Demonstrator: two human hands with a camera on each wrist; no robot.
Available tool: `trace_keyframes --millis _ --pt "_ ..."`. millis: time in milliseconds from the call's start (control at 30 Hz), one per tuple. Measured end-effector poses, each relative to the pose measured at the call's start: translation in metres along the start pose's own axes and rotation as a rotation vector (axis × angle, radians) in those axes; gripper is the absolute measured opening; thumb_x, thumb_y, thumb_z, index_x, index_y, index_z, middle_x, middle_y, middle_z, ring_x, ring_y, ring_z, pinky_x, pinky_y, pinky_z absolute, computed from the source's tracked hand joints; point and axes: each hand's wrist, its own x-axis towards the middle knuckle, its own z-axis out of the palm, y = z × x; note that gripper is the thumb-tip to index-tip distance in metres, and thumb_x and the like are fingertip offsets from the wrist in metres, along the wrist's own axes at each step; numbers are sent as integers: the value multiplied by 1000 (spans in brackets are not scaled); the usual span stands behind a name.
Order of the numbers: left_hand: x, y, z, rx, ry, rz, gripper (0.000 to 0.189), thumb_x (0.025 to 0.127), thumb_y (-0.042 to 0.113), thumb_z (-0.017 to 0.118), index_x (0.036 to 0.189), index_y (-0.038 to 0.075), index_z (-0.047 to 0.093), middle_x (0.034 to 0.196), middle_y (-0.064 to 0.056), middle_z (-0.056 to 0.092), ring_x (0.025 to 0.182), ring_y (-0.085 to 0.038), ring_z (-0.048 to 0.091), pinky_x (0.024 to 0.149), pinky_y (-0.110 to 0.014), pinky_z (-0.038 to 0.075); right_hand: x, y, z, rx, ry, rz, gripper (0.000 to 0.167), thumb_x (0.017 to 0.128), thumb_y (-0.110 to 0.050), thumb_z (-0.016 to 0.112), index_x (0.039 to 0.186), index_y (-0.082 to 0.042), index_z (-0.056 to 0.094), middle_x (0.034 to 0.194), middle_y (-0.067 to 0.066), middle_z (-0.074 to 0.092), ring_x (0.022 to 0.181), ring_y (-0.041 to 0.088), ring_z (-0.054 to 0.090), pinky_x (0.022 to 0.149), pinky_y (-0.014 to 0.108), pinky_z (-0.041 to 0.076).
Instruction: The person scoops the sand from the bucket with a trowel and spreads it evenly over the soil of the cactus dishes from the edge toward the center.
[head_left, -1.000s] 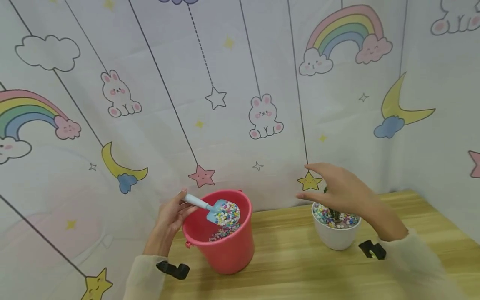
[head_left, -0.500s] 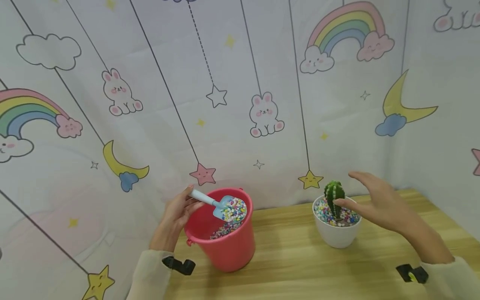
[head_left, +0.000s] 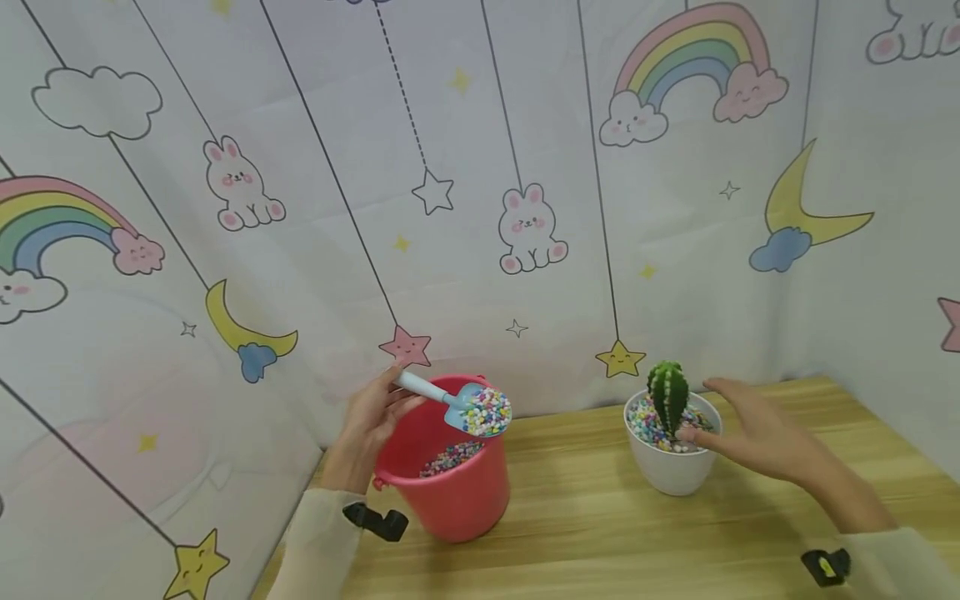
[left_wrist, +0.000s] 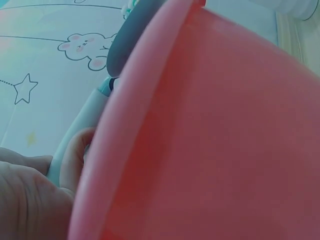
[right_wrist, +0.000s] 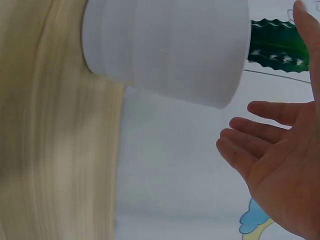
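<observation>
My left hand (head_left: 372,417) grips the pale handle of a small blue scoop (head_left: 459,410) heaped with multicoloured pebbles (head_left: 487,412). The scoop is over the right part of a red bucket (head_left: 457,504), its tip at the rim. More coloured pebbles lie inside the bucket. To the right stands a white pot (head_left: 670,471) of similar pebbles with a green cactus (head_left: 667,396) upright in it. My right hand (head_left: 765,433) is beside the pot, thumb and fingers spread. In the right wrist view its fingers (right_wrist: 250,145) are extended near the pot's rim and hold nothing.
A wooden table (head_left: 577,517) carries the bucket and the pot. A pale cloth (head_left: 465,292) printed with rabbits, stars and rainbows hangs directly behind and along the sides. The bucket's wall fills much of the left wrist view.
The loaded scoop has moved right across the bucket with my left hand. My right hand has drawn back from over the cactus to the pot's right side, then lowered a little.
</observation>
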Motion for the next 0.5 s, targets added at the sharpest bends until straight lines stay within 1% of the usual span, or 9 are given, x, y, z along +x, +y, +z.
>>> trace_keyframes --millis 100,200,267,367,500 --pt "0 -1 7 -3 -7 9 41 110 28 57 140 1 53 100 -8 66 81 -16 77 79 -31 68 2 6 6 -3 -7 -10 105 87 -63 78 152 10 41 154 40 44 138 63 44 110 79 41" --pt "-1 -2 15 3 -12 14 41 109 25 57 141 -2 51 100 -10 66 80 -17 77 76 -30 69 3 11 12 11 -24 -9 110 86 -64 79 154 13 37 156 41 40 141 63 41 113 79 39" --pt "-2 -3 19 7 -20 12 42 109 24 57 141 -2 51 100 -10 67 80 -17 77 75 -30 69 5 14 16 19 -40 -15 113 85 -63 80 155 14 33 157 42 37 142 64 39 114 79 38" --pt "-2 -6 27 0 -26 7 38 109 26 59 136 -1 54 103 -12 66 81 -18 77 75 -30 69 7 17 20 42 -69 -28 115 85 -59 81 157 14 28 159 43 32 144 65 36 115 80 35" --pt "0 -9 38 -14 -34 5 38 108 27 60 135 1 53 114 -18 62 82 -20 76 77 -32 69 8 22 22 63 -100 -36 115 86 -57 81 159 11 24 162 43 29 145 65 35 113 81 37"
